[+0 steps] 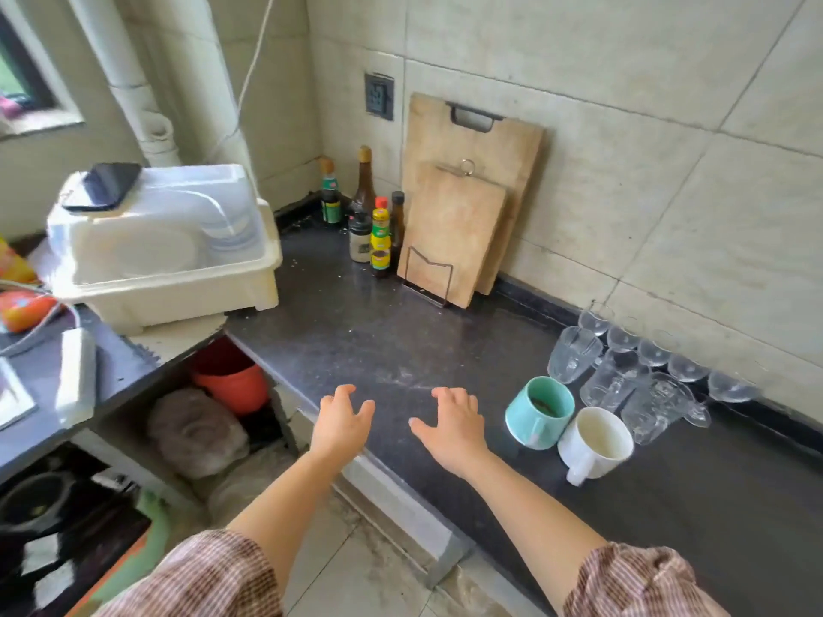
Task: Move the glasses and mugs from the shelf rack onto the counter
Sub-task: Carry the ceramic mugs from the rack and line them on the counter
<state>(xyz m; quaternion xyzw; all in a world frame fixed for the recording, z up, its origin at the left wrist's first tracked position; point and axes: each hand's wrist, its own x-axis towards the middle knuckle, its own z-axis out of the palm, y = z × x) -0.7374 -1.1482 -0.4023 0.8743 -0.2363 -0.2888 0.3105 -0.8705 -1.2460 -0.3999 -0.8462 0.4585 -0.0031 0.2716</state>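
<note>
- Dark stone counter: left hand and right hand hover above its front edge, fingers spread wide, nothing held.
- Teal mug and white mug stand side by side on the counter, right of the right hand.
- Clear glasses cluster behind the mugs, near the tiled wall.
- Two wooden cutting boards lean on the wall; sauce bottles stand beside them.

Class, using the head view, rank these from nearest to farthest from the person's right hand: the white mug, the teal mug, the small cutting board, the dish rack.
From the right hand:
1. Teal mug, just to its right on the counter.
2. White mug, further right, beside the teal one.
3. Small cutting board, leaning against the back wall.
4. Dish rack, far left corner.
</note>
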